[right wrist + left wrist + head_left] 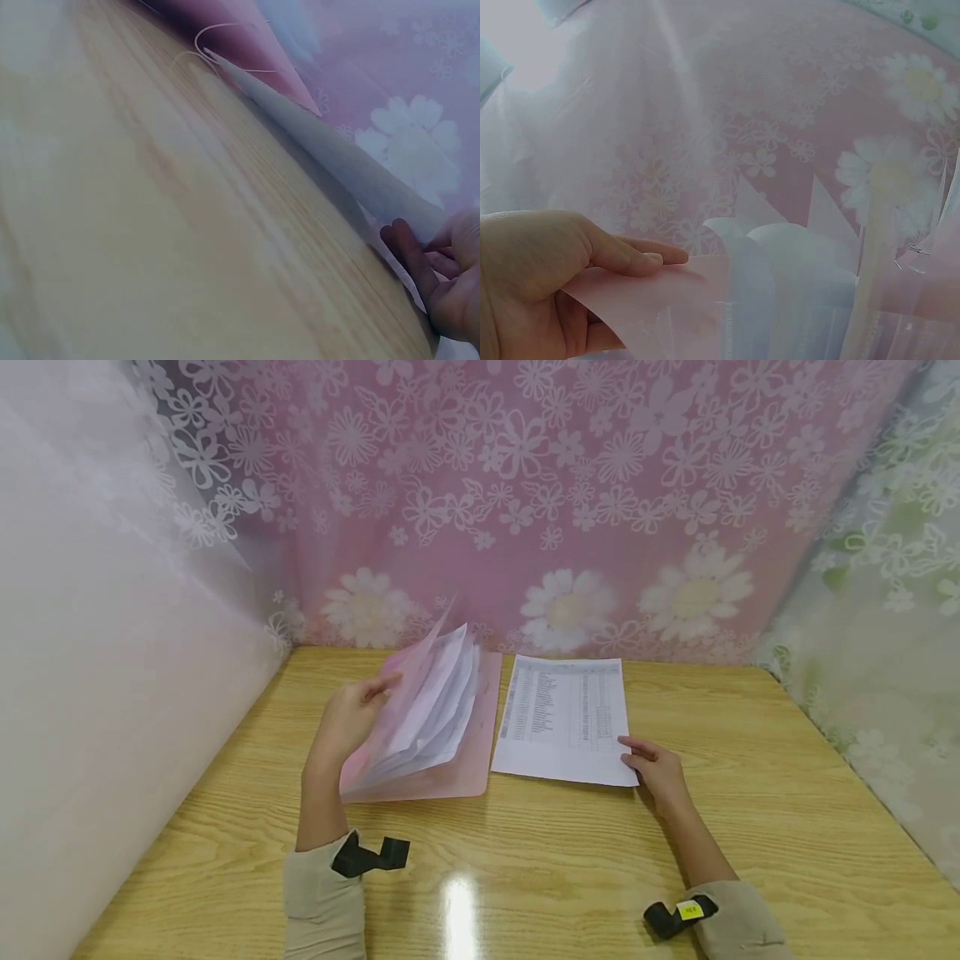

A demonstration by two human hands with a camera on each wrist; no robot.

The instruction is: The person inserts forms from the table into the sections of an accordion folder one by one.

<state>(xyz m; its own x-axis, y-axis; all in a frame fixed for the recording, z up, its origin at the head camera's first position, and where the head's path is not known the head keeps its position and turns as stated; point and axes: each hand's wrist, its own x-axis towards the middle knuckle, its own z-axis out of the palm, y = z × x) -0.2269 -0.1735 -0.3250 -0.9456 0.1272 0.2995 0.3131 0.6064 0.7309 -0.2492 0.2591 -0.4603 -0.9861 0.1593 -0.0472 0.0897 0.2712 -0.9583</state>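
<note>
A pink folder (491,727) lies at the left of the table with several loose-edged white papers (442,718) fanned inside it. My left hand (351,714) pinches the folder's raised cover at its left edge; in the left wrist view the thumb of the left hand (562,277) lies on top of the pink cover (667,289). To the folder's right is a printed sheet (555,760) with a table of text. Its right edge is pinched by my right hand (660,774), and the right wrist view shows that sheet (330,154) tilted up off the wood.
The wooden table (555,860) runs back to a pink floral curtain (480,510). A pale sheet wall (112,568) borders the left side, and a green floral curtain (877,652) the right. Black wrist mounts (371,856) are strapped over both sleeves.
</note>
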